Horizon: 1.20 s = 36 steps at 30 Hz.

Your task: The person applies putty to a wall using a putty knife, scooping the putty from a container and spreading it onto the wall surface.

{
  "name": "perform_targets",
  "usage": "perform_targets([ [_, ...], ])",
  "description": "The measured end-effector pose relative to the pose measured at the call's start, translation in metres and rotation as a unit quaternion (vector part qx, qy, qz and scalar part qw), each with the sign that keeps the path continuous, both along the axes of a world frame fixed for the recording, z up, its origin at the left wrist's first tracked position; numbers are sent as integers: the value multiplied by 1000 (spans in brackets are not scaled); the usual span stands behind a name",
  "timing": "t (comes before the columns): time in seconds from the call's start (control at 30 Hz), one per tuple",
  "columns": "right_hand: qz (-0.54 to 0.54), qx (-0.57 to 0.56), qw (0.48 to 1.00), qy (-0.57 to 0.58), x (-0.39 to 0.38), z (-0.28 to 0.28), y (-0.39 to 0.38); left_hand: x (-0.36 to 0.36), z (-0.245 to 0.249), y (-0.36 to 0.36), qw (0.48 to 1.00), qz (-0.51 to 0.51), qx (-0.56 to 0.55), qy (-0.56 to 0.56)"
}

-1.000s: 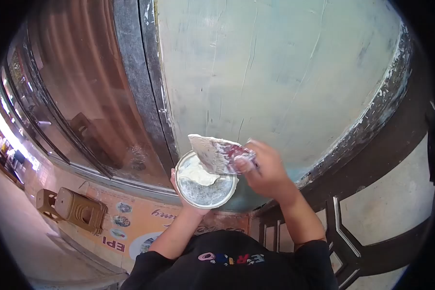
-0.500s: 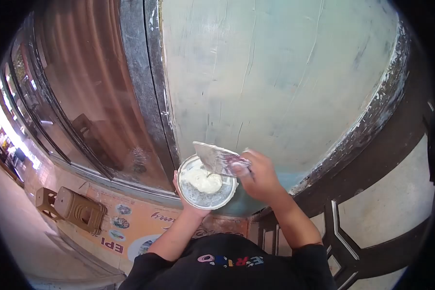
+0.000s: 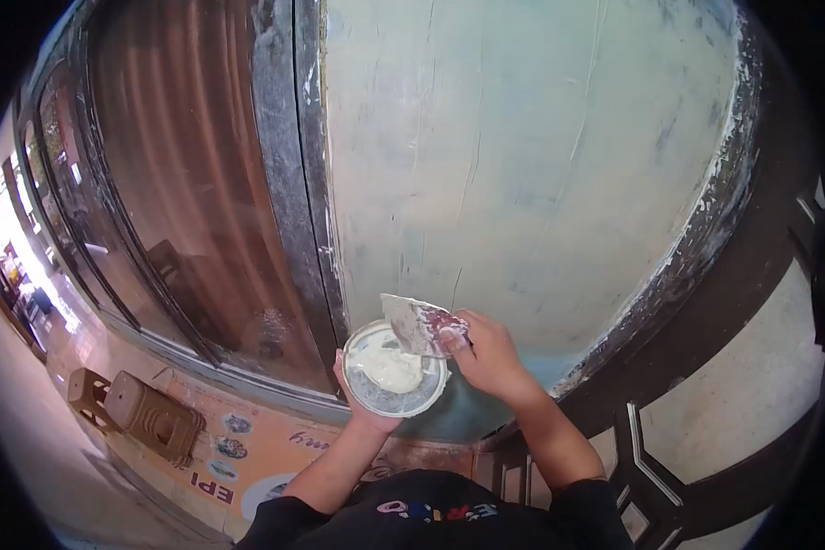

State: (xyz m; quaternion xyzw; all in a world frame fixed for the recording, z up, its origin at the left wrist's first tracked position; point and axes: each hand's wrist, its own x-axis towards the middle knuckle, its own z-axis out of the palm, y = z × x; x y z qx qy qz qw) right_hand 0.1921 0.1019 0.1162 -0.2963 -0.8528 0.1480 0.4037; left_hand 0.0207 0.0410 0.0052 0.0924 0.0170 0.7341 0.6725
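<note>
My left hand [image 3: 368, 415] supports a round, shallow lid-like dish [image 3: 403, 403] from beneath and at its left edge. A mound of creamy white putty [image 3: 387, 369] lies in the dish. In my right hand [image 3: 484, 352] is a putty knife [image 3: 414, 323], its fingers wrapped round the reddish, putty-smeared handle. The wide blade overlaps the dish's upper right rim, close over the putty. Behind both stands a pale green panel [image 3: 522, 183] with streaks and thin ridges of filler.
A dark, white-spattered frame [image 3: 289, 137] edges the panel, with a curtained glass window [image 3: 183, 183] to its left. Brown plastic stools [image 3: 156, 412] stand lower left beside an orange printed banner [image 3: 220, 458]. Dark woodwork with pale panels [image 3: 715, 403] is at right.
The putty knife and dish sit slightly lower in view, and the blade has shifted a little right over the dish. The view itself has tilted slightly upward.
</note>
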Motion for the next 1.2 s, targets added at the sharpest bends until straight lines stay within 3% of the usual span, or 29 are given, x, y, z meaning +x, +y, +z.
perform_targets([
  [0.13,-1,-7,999,50,6,2,-4,-4,4,1,1000,6,2,18],
  [0.27,12,-37,999,22,0,-5,3,-6,2,-2,1000,-16,5,-7],
  [0.37,5,-15,997,73,5,4,-3,-6,4,3,999,-9,32,8],
  [0.57,-20,24,998,48,-1,1,1,-9,8,3,1000,14,-10,25],
  [0.63,-1,-2,999,49,-1,-2,0,-8,11,1,1000,4,-1,7],
  [0.67,-21,-38,999,-21,-3,-5,5,-8,10,3,1000,0,3,5],
  [0.7,-23,-38,999,-19,-2,-4,4,-8,10,3,1000,-6,7,5],
  [0.83,-2,-108,991,74,-4,5,0,-5,14,0,999,-22,27,-1],
  [0.9,-85,56,985,143,-12,-3,5,-5,14,1,999,-23,26,3],
  [0.93,-85,59,984,143,-10,-3,8,-5,13,2,1000,-13,10,14],
  [1.0,-6,90,996,20,0,-2,15,-6,14,-1,1000,-9,-1,11],
  [1.03,-7,92,996,21,3,2,16,-7,12,0,1000,-10,1,11],
  [1.13,50,240,959,-139,14,18,22,-10,8,0,1000,-19,12,6],
  [1.2,71,270,943,-183,19,37,13,-14,6,-2,1000,-14,15,7],
])
